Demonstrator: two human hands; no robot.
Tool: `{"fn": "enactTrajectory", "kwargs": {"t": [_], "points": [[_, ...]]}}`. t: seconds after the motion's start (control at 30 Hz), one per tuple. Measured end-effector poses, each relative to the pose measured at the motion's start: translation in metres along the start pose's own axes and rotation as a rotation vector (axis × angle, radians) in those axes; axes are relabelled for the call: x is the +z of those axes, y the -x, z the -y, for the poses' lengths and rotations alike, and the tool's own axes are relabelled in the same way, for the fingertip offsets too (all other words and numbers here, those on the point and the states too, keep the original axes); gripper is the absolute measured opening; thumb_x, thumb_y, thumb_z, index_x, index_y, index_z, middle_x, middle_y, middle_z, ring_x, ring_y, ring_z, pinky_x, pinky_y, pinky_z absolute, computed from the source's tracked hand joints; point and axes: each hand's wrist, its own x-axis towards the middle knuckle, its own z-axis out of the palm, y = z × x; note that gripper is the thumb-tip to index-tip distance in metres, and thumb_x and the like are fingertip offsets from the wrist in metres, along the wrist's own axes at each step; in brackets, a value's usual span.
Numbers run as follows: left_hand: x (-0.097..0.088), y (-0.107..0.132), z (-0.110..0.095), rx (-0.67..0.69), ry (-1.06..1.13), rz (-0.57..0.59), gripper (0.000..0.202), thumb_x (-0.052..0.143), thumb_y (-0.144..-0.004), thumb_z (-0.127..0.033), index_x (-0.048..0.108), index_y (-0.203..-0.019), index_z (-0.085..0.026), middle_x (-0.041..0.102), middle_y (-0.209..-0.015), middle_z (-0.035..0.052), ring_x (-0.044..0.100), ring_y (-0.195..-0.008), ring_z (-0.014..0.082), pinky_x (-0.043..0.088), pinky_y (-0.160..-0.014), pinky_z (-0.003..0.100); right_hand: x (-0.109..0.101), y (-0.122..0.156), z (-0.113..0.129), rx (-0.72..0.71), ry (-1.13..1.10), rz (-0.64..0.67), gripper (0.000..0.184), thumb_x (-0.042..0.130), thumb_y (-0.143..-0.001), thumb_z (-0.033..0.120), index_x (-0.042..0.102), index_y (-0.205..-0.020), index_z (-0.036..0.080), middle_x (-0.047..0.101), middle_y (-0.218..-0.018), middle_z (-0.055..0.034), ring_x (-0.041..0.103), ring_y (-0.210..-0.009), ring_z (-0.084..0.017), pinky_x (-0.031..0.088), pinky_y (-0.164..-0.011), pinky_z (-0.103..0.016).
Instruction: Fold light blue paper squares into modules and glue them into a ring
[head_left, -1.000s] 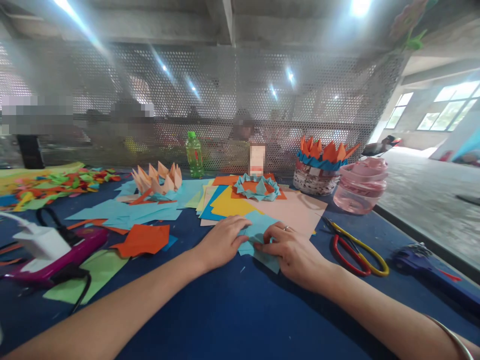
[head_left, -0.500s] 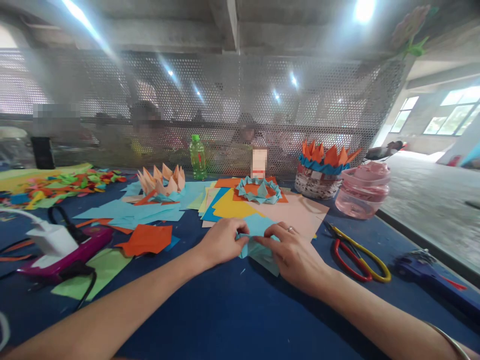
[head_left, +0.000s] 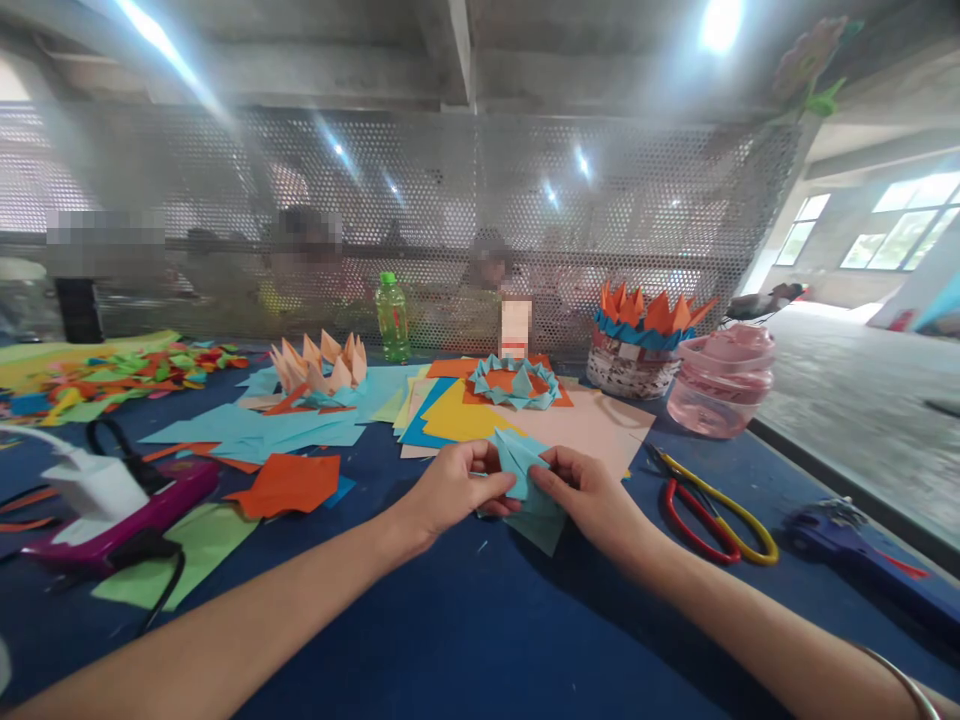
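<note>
The left hand [head_left: 454,488] and right hand [head_left: 590,497] form narrow pinches, their fingers [head_left: 487,462] gripping the folded light-blue paper [head_left: 517,462] from either side, over the counter [head_left: 450,620].

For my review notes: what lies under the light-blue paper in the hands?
The light-blue folded paper is held between the left hand and right hand; its lower flap seems to lie on the dark-blue tabletop, beside a peach paper sheet. The area beneath the folds is hidden.

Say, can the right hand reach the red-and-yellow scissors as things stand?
Probably yes: the right hand lies near the scissors with only blue tabletop between, though it must first release the folded blue paper.
</note>
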Motion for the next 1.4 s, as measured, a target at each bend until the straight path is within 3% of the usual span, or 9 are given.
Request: {"fn": "enactTrajectory", "kwargs": {"t": [0.07,0.23,0.4,0.6,0.7,0.8,1.0,1.2,1.4], "points": [[-0.002,0.000,0.002,0.134,-0.146,-0.029,0.019,0.063,-0.074,-0.027,0.056,-0.086,-0.014,0.063,-0.083,0.0046,0.065,-0.075,0.0169,0.053,-0.067,0.030,-0.002,-0.002,-0.002,0.026,-0.075,0.013,0.029,0.053,-0.081,0.042,0.057,-0.081,0.013,0.053,-0.063,0.0019,0.044,-0.056,-0.010,0.033,-0.051,-0.022],[-0.012,0.005,0.005,0.655,-0.676,-0.375,0.030,0.056,-0.080,-0.019,0.048,-0.109,-0.017,0.056,-0.107,0.0091,0.055,-0.101,0.0207,0.048,-0.084,0.037,-0.009,-0.006,-0.006,0.009,-0.013,-0.009,0.028,0.052,-0.080,0.040,0.059,-0.084,0.013,0.055,-0.067,-0.0003,0.046,-0.061,-0.012,0.035,-0.055,-0.023],[-0.013,0.010,0.008,0.942,-1.097,-0.098,0.024,0.043,-0.086,-0.008,0.054,-0.105,-0.017,0.059,-0.106,0.0084,0.054,-0.101,0.0196,0.043,-0.091,0.036,-0.008,-0.004,-0.006,-0.004,0.017,0.042,0.028,0.052,-0.081,0.037,0.060,-0.092,0.012,0.051,-0.064,0.0015,0.042,-0.058,-0.011,0.032,-0.053,-0.023],[-0.014,0.003,0.020,0.923,-1.255,0.072,0.024,0.041,-0.089,-0.009,0.060,-0.099,-0.017,0.064,-0.101,0.0068,0.060,-0.090,0.0172,0.048,-0.078,0.028,-0.004,-0.001,-0.009,-0.086,0.279,0.031,0.022,0.050,-0.084,0.023,0.058,-0.103,0.017,0.043,-0.056,0.0052,0.040,-0.054,-0.011,0.032,-0.054,-0.023],[-0.016,0.001,0.023,0.896,-1.282,0.077,0.024,0.042,-0.088,-0.010,0.062,-0.098,-0.017,0.066,-0.099,0.0060,0.061,-0.089,0.0168,0.049,-0.077,0.027,-0.009,-0.001,-0.009,-0.184,0.396,-0.021,0.021,0.055,-0.081,0.019,0.058,-0.102,0.019,0.056,-0.079,-0.0018,0.051,-0.073,-0.015,0.040,-0.065,-0.027],[-0.017,0.002,0.024,0.885,-1.299,0.078,0.023,0.042,-0.088,-0.010,0.063,-0.097,-0.017,0.066,-0.098,0.0056,0.062,-0.087,0.0169,0.049,-0.075,0.027,-0.019,-0.001,-0.003,-0.322,0.476,-0.031,0.019,0.056,-0.077,0.012,0.059,-0.095,0.019,0.056,-0.098,-0.0055,0.052,-0.092,-0.017,0.041,-0.079,-0.031],[-0.016,0.002,0.024,0.856,-1.283,0.081,0.022,0.044,-0.088,-0.011,0.063,-0.096,-0.017,0.066,-0.098,0.0051,0.062,-0.087,0.0169,0.049,-0.075,0.027,-0.027,0.001,0.005,-0.383,0.560,0.172,0.019,0.071,-0.071,0.022,0.061,-0.087,0.021,0.055,-0.094,-0.0035,0.052,-0.090,-0.018,0.041,-0.082,-0.032],[-0.015,-0.001,0.025,0.845,-1.283,0.034,0.023,0.042,-0.087,-0.010,0.063,-0.094,-0.016,0.066,-0.095,0.0057,0.062,-0.087,0.0174,0.048,-0.075,0.027,-0.025,0.001,-0.002,-0.424,0.667,0.180,0.011,0.067,-0.076,0.019,0.063,-0.085,0.021,0.060,-0.087,-0.0026,0.054,-0.088,-0.018,0.040,-0.080,-0.033],[-0.013,0.004,0.023,0.720,-1.333,0.018,0.025,0.041,-0.084,-0.007,0.064,-0.093,-0.016,0.065,-0.095,0.0065,0.062,-0.087,0.0193,0.050,-0.074,0.029,-0.024,-0.003,-0.008,-0.498,0.662,0.165,0.009,0.062,-0.078,0.010,0.065,-0.079,0.018,0.062,-0.086,-0.0044,0.055,-0.086,-0.017,0.042,-0.079,-0.031]]}}
